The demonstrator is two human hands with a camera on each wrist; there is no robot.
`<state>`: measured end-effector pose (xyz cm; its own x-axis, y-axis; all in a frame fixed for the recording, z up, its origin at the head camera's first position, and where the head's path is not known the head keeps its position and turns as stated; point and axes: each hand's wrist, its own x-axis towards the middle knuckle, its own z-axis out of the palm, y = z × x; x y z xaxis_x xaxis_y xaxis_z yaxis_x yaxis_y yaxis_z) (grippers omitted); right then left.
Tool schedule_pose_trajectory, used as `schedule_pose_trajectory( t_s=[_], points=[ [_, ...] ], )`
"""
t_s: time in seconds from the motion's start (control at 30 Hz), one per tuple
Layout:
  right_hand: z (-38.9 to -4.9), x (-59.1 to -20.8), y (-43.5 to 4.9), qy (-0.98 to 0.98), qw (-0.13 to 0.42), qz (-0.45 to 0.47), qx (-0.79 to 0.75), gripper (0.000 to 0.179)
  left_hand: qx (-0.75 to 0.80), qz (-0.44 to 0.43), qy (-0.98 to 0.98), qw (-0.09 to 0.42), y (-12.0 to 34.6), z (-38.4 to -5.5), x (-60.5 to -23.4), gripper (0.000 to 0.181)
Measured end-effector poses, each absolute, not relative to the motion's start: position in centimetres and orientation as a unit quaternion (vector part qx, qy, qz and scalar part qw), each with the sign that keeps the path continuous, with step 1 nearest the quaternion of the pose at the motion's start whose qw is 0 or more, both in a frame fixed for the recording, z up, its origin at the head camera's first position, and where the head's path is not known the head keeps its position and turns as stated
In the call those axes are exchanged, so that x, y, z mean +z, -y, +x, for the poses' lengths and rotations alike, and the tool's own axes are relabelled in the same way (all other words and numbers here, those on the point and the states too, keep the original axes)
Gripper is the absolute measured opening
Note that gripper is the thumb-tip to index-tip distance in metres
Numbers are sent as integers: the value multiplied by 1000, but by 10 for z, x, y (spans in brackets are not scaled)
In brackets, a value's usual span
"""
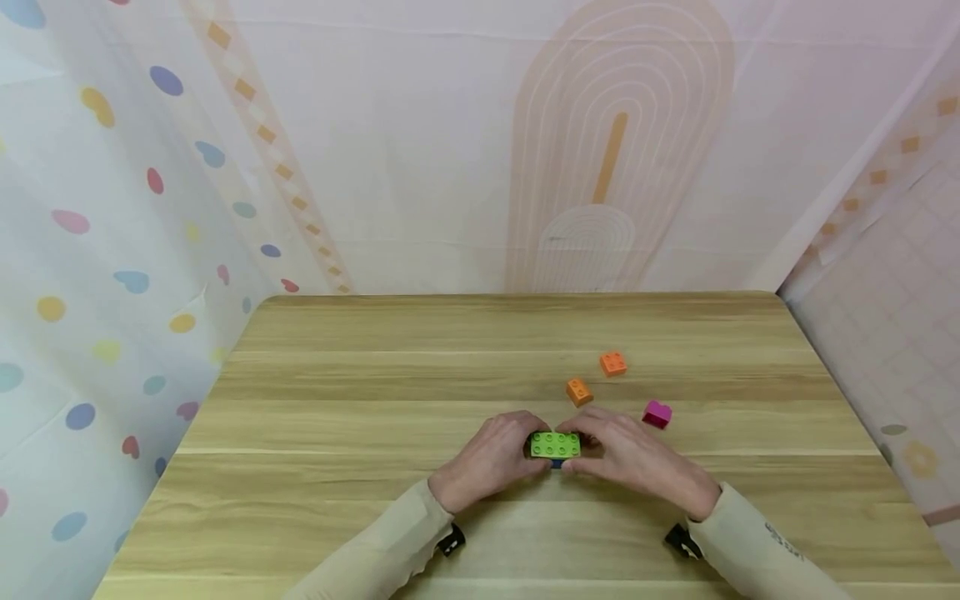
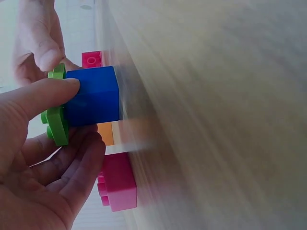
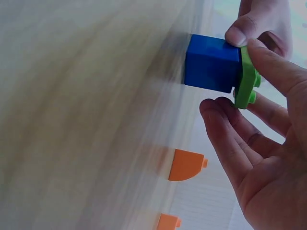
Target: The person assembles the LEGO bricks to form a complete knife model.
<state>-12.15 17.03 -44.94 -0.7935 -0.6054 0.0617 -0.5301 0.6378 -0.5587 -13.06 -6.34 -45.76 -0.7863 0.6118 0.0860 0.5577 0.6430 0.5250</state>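
A lime-green flat building brick (image 1: 555, 445) with two rows of studs lies on top of a blue brick (image 2: 96, 96) and sticks out past it. Whether the two are fully pressed together, I cannot tell. My left hand (image 1: 491, 460) pinches them from the left, its thumb lying across the green piece onto the blue side. From the right, my right hand (image 1: 626, 454) holds the green piece (image 3: 245, 79) with its thumb at the near edge and its fingers around the far side. The blue brick stands at the tabletop.
Beyond the hands are an orange brick (image 1: 612, 363) and a curved orange brick (image 1: 579, 392). A magenta brick (image 1: 657, 414) lies to the right. Another pink brick (image 2: 120, 182) shows beside my left fingers. The wooden table (image 1: 337, 375) meets a patterned curtain (image 1: 420, 167).
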Motion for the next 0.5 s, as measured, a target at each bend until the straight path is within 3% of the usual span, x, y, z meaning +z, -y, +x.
schedule_pose_trajectory(
  t_s=[0.5],
  points=[
    [-124,-452,-166,-900,66,-323,-284,28,302,319,-897,57,66,-132,-459,29]
  ],
)
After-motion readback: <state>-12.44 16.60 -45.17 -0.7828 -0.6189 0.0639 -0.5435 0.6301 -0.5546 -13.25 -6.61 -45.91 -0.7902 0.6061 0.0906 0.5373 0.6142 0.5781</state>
